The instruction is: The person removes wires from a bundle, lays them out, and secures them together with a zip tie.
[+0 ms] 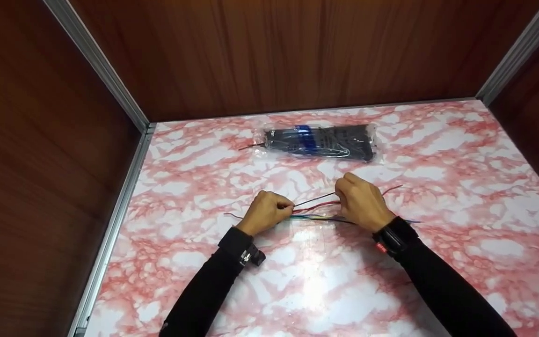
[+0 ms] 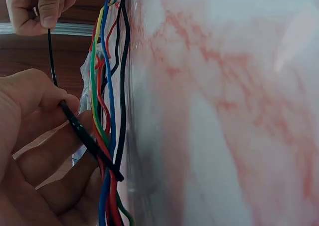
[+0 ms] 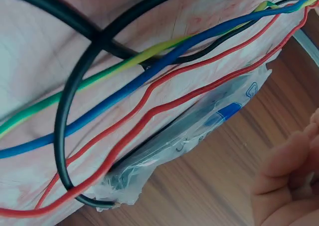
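Observation:
My left hand [image 1: 267, 211] pinches a black cable tie [image 2: 79, 128] between thumb and fingertip; one length of it slants across the wires in the left wrist view. My right hand [image 1: 362, 202] pinches the far end of the same tie, which runs straight between both hands. Below them lies a loose bundle of red wires [image 3: 159, 106], a blue wire [image 3: 119, 94], a yellow-green wire [image 3: 104, 76] and black wires [image 2: 123, 86]. Fingers of the left hand sit behind the bundle. In the head view both hands partly cover the wires.
A clear plastic bag [image 1: 321, 142] of black cable ties with a blue label lies farther back, a thin dark strip [image 1: 251, 146] poking from its left end. Brown wood-grain panels [image 1: 297, 56] with metal edge strips enclose the red-and-white marbled table [image 1: 180, 281] on three sides.

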Action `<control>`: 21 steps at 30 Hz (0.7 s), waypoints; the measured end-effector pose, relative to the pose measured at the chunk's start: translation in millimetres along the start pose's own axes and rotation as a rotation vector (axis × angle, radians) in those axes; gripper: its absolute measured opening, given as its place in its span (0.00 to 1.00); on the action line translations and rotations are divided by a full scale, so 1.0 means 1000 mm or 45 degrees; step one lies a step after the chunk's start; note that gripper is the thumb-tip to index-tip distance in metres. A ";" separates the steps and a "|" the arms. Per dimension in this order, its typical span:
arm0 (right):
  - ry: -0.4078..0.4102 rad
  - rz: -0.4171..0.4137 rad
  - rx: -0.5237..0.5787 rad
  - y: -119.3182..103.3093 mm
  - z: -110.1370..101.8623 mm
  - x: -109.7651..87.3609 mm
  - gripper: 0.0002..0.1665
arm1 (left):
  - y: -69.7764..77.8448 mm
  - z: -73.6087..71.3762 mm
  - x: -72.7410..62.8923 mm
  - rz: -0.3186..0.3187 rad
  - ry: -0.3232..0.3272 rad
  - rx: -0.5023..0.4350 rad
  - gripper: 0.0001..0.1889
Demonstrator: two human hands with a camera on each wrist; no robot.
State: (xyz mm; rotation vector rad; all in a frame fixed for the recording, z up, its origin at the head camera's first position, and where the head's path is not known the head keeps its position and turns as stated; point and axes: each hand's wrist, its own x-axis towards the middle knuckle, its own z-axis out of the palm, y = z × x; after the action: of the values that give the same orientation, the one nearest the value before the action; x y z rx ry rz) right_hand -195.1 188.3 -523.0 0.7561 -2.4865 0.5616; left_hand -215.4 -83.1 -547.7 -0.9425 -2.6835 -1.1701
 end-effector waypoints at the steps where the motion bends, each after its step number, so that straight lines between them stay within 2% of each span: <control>1: -0.028 0.001 -0.001 0.000 -0.001 0.000 0.12 | -0.001 0.002 0.000 0.000 0.002 -0.006 0.07; 4: -0.131 -0.064 -0.018 -0.004 -0.003 0.002 0.10 | -0.003 0.006 -0.001 -0.015 0.011 -0.021 0.07; 8: -0.238 -0.217 -0.041 -0.013 -0.001 0.006 0.08 | -0.006 0.005 -0.003 -0.044 0.033 -0.096 0.08; 13: -0.328 -0.289 0.078 -0.022 0.000 0.009 0.03 | -0.007 -0.001 -0.003 -0.076 0.035 -0.134 0.04; 16: -0.324 -0.290 0.131 -0.026 0.000 0.010 0.01 | -0.005 -0.004 -0.001 -0.093 0.027 -0.137 0.04; 21: -0.264 -0.326 0.025 -0.025 0.002 0.011 0.12 | -0.003 -0.006 -0.002 -0.100 -0.054 -0.144 0.04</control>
State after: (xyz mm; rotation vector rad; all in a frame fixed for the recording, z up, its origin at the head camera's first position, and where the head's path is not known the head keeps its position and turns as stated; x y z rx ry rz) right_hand -188.6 163.8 -512.4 1.1728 -2.5153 0.4340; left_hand -216.0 -89.5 -546.1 -0.8940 -2.7361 -1.3457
